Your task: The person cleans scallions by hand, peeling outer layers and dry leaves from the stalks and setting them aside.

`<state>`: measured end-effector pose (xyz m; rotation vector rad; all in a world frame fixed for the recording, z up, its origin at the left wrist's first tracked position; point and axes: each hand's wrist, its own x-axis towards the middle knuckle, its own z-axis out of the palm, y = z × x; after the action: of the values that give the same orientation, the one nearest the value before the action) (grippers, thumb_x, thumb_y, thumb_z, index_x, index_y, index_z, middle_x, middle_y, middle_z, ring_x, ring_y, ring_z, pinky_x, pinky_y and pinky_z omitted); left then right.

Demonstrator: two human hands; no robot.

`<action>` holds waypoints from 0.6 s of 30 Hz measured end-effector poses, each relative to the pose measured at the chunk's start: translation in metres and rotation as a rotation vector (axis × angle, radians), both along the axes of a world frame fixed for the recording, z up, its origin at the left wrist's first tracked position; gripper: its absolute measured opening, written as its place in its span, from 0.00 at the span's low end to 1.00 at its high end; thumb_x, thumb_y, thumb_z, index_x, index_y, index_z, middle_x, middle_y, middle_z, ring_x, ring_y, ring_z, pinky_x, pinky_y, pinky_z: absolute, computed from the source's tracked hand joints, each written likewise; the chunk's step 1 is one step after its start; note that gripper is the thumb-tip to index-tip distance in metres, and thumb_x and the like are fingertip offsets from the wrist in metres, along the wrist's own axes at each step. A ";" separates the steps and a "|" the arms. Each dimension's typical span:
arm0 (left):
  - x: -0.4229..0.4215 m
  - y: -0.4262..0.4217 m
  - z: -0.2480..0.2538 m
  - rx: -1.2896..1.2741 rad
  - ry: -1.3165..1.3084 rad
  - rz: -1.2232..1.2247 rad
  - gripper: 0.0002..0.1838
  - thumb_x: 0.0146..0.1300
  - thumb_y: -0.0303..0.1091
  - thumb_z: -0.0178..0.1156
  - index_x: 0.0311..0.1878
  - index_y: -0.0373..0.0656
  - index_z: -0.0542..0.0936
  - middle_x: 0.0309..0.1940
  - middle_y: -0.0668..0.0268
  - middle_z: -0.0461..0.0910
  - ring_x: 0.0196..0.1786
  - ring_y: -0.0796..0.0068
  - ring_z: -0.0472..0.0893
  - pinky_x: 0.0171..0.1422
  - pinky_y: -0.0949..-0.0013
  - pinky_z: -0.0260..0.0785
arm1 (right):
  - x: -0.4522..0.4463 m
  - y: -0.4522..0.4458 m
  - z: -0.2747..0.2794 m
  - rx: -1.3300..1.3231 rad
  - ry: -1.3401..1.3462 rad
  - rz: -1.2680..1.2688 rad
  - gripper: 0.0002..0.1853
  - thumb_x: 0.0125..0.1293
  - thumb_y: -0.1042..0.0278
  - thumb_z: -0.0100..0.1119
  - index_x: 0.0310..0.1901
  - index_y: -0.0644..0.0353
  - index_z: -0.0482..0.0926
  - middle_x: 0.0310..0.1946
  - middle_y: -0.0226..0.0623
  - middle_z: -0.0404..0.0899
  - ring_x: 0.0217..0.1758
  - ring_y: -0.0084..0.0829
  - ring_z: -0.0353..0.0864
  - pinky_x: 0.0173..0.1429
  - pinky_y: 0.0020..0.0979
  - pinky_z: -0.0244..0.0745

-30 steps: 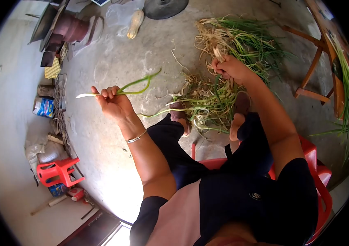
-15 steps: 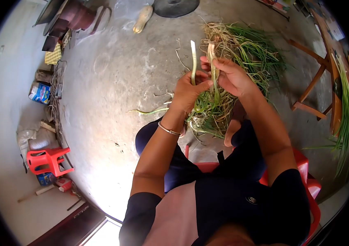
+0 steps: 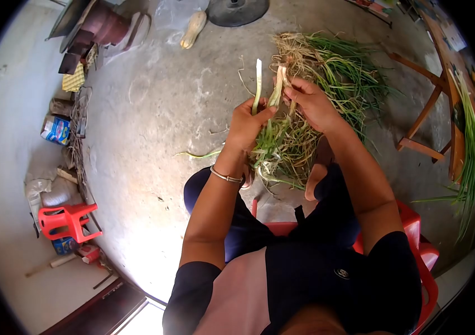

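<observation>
Both hands [image 3: 246, 124] hold pale stalks [image 3: 258, 84] above tangled leaves [image 3: 288, 149].

Red plastic stool [image 3: 74, 219], tan squash [image 3: 193, 30], dark round disc [image 3: 236, 13]

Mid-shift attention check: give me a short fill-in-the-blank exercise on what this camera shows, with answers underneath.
1. The leftmost white-tipped stalk is held in the ____ hand.
2. The heap of rooted green stalks lies nearer the ____ hand.
3. The plastic chair at the picture's lower left is coloured ____.

Missing words: left; right; red.
</observation>
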<state>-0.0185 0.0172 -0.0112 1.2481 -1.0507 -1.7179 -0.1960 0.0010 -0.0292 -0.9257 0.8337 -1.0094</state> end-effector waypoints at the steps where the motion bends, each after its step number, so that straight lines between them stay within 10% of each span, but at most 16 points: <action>1: 0.000 0.000 0.001 0.011 -0.003 -0.004 0.11 0.54 0.30 0.64 0.40 0.38 0.77 0.21 0.75 0.72 0.21 0.88 0.65 0.23 0.82 0.53 | -0.002 -0.001 -0.002 -0.053 0.160 -0.010 0.17 0.65 0.68 0.50 0.53 0.66 0.69 0.34 0.26 0.73 0.37 0.16 0.69 0.42 0.19 0.65; 18: 0.021 -0.006 0.013 -0.177 -0.280 -0.059 0.10 0.61 0.36 0.57 0.31 0.40 0.81 0.15 0.79 0.65 0.21 0.88 0.60 0.24 0.80 0.51 | -0.038 -0.012 0.005 -0.106 0.376 -0.135 0.09 0.64 0.64 0.50 0.36 0.62 0.74 0.19 0.23 0.63 0.20 0.15 0.61 0.25 0.21 0.61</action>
<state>0.0024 0.0114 0.0021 1.3792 -1.3841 -1.4836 -0.2338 -0.0107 -0.0242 -1.1836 1.1785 -1.0178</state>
